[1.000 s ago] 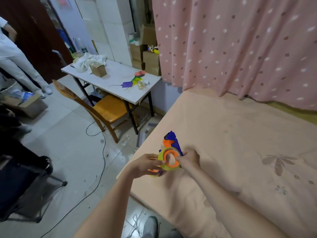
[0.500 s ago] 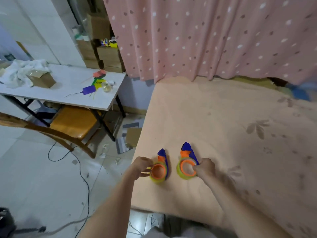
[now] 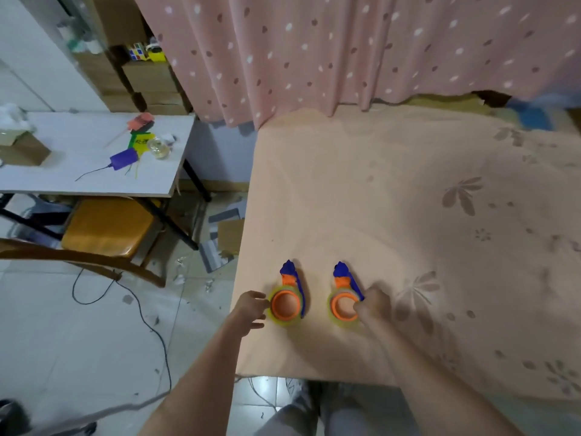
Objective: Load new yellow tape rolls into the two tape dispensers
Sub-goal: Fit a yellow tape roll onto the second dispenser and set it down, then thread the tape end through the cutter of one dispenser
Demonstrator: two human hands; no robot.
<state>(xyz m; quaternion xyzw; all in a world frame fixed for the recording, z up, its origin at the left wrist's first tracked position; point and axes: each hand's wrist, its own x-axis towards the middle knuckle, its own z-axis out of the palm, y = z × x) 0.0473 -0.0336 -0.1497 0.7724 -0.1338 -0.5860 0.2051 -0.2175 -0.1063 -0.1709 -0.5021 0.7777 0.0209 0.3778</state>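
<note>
Left hand [image 3: 251,311], fingers loosely spread against left dispenser [image 3: 287,297], right hand [image 3: 372,305] pinching right dispenser [image 3: 344,298], both on the bedsheet [image 3: 408,215] near its front edge with yellow rolls apparently seated; seemingly little left.

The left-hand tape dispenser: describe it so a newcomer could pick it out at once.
Start at the peach bedsheet under the pink dotted curtain, then go to its near edge. Two blue-and-orange tape dispensers with yellow rolls lie there side by side, apart. The left-hand tape dispenser is the one nearer the sheet's left edge, beside the left hand; the right hand grips its twin.
</note>
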